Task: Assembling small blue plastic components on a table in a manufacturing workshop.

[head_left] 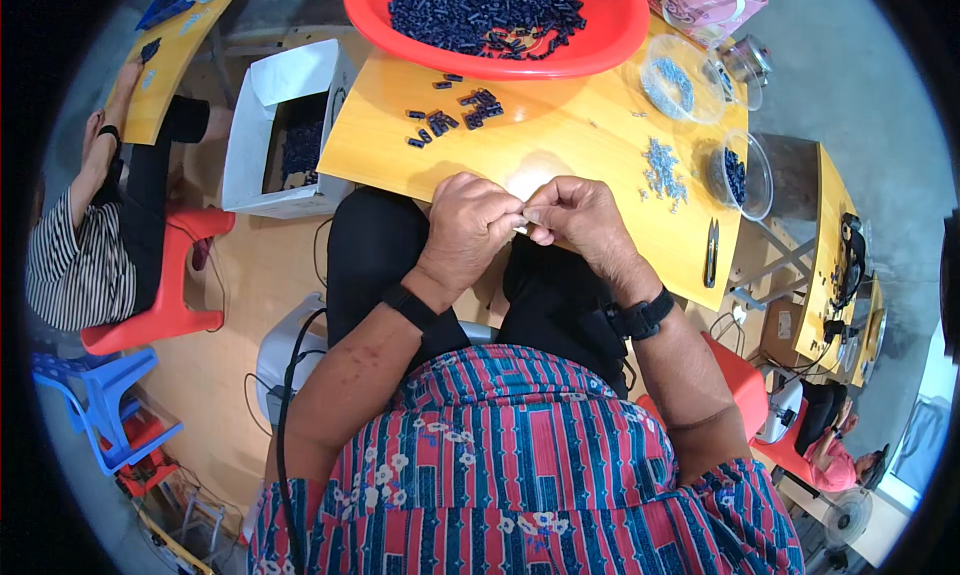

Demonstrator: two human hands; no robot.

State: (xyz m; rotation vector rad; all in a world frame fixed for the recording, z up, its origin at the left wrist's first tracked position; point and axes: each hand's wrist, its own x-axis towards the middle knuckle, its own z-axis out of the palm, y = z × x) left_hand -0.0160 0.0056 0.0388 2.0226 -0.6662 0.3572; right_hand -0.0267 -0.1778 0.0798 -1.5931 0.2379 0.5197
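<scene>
My left hand [468, 222] and my right hand [580, 220] meet at the near edge of the yellow table [400, 145]. Fingertips of both are pinched together on something tiny and pale, too small to name. Beyond my left hand lies a loose group of small dark blue plastic parts [440, 123]. To the right of my right hand is a scatter of small clear or silvery pieces [663, 173]. A pair of dark tweezers [711, 253] lies near the table's right edge.
A red basin [625, 40] heaped with dark parts stands at the table's far side. Clear tubs [655, 100] line the right. An open white box [240, 165] sits left of the table. Other people sit at tables left and right; a red stool [180, 285] holds one.
</scene>
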